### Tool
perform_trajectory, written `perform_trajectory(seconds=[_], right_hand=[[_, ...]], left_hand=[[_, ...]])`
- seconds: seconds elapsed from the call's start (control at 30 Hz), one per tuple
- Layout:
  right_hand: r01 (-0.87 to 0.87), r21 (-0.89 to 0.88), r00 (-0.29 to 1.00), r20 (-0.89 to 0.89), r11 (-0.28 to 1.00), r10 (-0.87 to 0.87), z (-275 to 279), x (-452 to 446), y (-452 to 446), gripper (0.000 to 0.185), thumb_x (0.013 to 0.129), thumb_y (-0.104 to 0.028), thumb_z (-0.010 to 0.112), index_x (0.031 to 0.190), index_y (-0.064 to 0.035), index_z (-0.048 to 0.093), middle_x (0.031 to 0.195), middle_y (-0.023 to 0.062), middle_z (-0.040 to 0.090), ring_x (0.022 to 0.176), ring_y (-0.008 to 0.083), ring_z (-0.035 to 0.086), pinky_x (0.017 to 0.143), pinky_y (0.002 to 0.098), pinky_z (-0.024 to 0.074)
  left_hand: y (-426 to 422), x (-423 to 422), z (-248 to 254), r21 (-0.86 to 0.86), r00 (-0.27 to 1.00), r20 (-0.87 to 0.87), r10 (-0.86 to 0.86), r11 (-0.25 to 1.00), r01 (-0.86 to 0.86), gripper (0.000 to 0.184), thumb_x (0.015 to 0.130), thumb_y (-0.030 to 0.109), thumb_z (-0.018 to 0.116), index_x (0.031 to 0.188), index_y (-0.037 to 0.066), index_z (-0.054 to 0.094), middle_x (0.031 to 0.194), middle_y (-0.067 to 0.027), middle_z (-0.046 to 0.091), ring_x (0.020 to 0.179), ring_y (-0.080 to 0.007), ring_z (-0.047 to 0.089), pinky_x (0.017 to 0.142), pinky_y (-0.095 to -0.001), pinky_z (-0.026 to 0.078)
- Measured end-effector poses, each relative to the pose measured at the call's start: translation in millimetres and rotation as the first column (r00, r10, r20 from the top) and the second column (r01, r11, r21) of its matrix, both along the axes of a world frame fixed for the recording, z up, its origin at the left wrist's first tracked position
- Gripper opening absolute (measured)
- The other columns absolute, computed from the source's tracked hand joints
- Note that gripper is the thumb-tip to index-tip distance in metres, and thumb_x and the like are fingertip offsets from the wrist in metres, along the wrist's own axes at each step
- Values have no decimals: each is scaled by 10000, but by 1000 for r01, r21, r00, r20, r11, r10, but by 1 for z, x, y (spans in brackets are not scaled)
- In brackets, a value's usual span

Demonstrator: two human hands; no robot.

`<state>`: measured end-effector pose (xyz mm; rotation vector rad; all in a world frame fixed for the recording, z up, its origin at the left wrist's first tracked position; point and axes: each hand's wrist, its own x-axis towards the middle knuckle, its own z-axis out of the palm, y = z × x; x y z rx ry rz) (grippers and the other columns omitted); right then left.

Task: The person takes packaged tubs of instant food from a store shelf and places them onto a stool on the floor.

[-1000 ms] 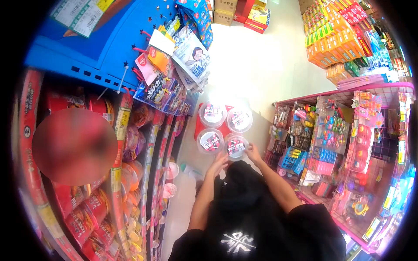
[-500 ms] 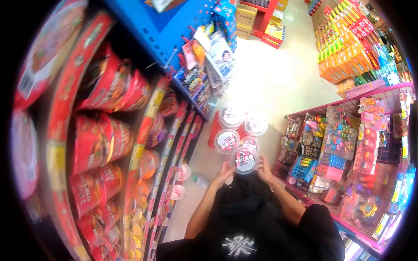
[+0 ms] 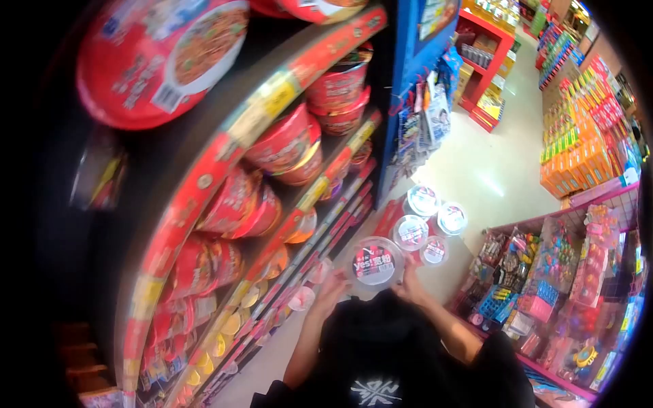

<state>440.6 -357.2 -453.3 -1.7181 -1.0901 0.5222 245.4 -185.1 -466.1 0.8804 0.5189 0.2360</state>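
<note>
A round instant noodle tub (image 3: 375,264) with a clear lid and a dark "yes!宽粉" label is held between my two hands, its top facing up. On its left side, my left hand (image 3: 330,291) has its fingers closed around the rim. At its right side my right hand (image 3: 411,284) grips the edge, partly blurred. Just beyond the held tub, several similar lidded tubs (image 3: 411,232) stand close together, with red sides showing at their left. The held tub's sides are hidden beneath its lid.
To my left, a curved shelf edge with price labels (image 3: 280,95) fronts rows of red noodle bowls (image 3: 228,200). A pink-edged rack (image 3: 544,272) of small packaged goods stands at the right. Orange boxes (image 3: 578,163) are stacked behind it, and pale floor (image 3: 476,160) runs between.
My view has turned left, so the shelves sit further right and look nearer. The held tub looks larger and has moved left, away from the other tubs, still in both hands.
</note>
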Motion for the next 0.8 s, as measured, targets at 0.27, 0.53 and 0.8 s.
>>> perform_trajectory(seconds=[0.27, 0.53, 0.8], right_hand=[[-205, 487, 971, 211, 849, 113, 149, -69, 82, 921, 641, -196, 826, 1290, -70, 185, 1242, 207, 363, 1143, 350, 386, 937, 446, 348], [-325, 718, 939, 321, 615, 121, 329, -109, 173, 1037, 628, -173, 826, 1350, -22, 97, 1317, 186, 293, 1221, 286, 339, 993, 411, 311], [-387, 785, 896, 195, 484, 400, 431, -130, 266, 845, 811, -279, 679, 1355, 86, 145, 1280, 251, 358, 1163, 336, 425, 1018, 381, 312]], left_hand=[[18, -100, 200, 449, 941, 311, 137, 851, -272, 880, 671, 252, 817, 1349, 22, 305, 1322, -100, 390, 1228, -252, 396, 1011, -402, 322], [48, -120, 382, 848, 781, 357, 512, 173, -501, 1142, 589, 349, 844, 1426, -12, 156, 1387, -156, 346, 1254, -266, 401, 1030, -377, 342], [150, -134, 465, 925, 839, 343, 422, 6, -380, 818, 770, 168, 719, 1418, 34, 237, 1243, -121, 422, 1137, -191, 443, 953, -310, 387]])
